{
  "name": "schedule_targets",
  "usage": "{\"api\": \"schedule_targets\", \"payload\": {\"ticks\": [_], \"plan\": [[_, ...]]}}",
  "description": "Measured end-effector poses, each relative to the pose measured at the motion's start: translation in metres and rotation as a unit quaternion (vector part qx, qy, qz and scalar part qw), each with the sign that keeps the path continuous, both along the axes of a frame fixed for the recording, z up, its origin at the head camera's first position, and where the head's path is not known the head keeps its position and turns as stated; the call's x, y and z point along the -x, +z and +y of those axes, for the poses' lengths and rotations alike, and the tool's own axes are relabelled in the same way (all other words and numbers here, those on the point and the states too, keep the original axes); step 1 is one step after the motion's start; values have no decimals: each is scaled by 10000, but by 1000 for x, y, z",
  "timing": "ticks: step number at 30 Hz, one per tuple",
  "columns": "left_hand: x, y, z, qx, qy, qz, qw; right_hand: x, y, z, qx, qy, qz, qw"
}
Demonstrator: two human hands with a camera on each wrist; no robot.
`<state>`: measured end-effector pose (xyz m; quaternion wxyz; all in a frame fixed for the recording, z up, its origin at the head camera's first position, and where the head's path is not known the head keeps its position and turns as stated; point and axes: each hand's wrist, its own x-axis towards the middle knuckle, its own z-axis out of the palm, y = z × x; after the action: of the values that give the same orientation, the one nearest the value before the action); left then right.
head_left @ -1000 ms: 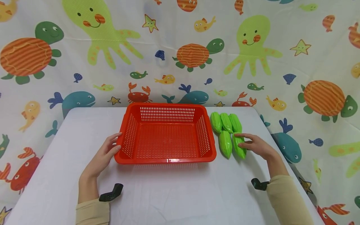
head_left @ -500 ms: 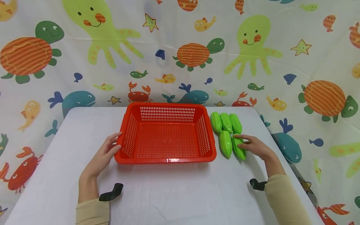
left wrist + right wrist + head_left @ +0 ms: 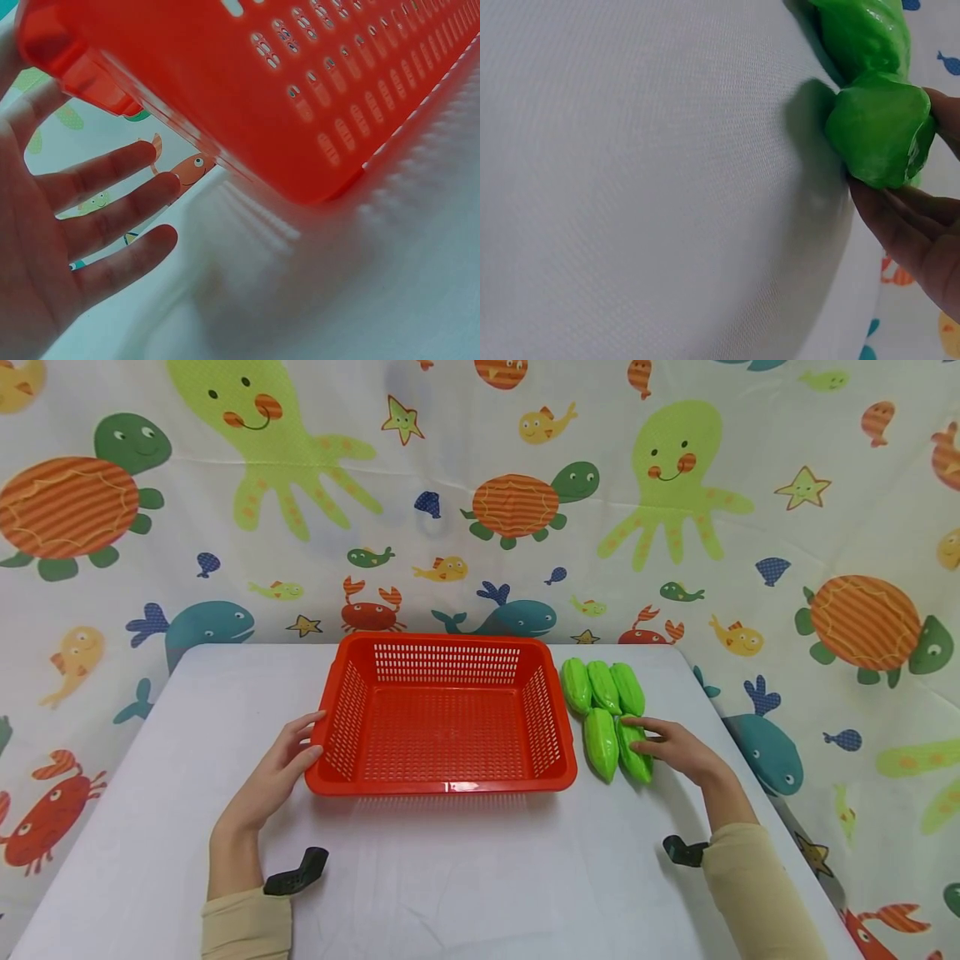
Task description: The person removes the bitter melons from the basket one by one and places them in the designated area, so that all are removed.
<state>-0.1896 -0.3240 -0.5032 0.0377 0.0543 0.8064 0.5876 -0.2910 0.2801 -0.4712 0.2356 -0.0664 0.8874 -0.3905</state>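
Observation:
My left hand [image 3: 272, 777] is at the left rim of a red plastic basket [image 3: 450, 787], thumb and forefinger touching it. In the left wrist view, the other fingers [image 3: 124, 214] stretch out straight beneath the rim, beside the slotted wall. My right hand [image 3: 681, 750] pinches a shiny green oblong packet [image 3: 637, 766] between thumb and fingers. The right wrist view has this green packet [image 3: 877, 131] end-on, its glossy wrapping creased, with the thumb on one side and the fingers on the other. A matching packet [image 3: 602, 745] lies just left of it.
Three more green packets [image 3: 603, 687] lie in a row behind, close to the basket's right side. A white cloth [image 3: 465, 877] covers the table. Behind it hangs a sea-animal patterned curtain [image 3: 465, 435]. Each wrist wears a black camera [image 3: 296, 875].
My right hand and forearm have shifted slightly left, and the near right packet has moved a little left with the hand. The left hand and basket stay put.

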Motion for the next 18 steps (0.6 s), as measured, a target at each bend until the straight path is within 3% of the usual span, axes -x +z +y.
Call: {"api": "schedule_targets", "payload": {"ticks": [18], "plan": [[0,0,-1,119,20,-24,9999,-1,2,1,32,-29,-31,10000]]}}
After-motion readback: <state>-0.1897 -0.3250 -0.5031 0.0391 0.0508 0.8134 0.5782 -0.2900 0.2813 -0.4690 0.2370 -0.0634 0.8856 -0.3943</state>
